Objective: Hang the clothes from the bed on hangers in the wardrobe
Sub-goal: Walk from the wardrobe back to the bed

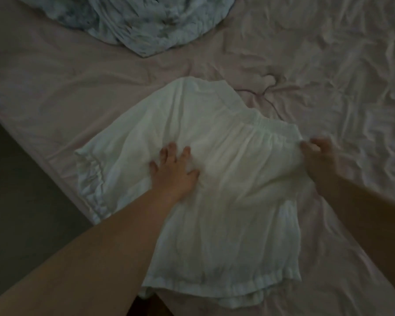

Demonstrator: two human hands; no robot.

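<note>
The white gathered cotton garment [214, 174] lies near the pink-sheeted bed's [55, 92] left edge – left hand [172, 172] presses flat, right hand [317, 156] pinches its waistband; next, the thin hanger [268, 93] must go inside

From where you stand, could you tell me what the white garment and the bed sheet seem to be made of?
The white garment looks like thin, matte woven cloth, perhaps cotton or linen: slightly sheer, with fine gathers at its elastic band. The pink bed sheet seems a smooth, light woven fabric that holds sharp creases. The dim light leaves the exact fibre open.
</note>
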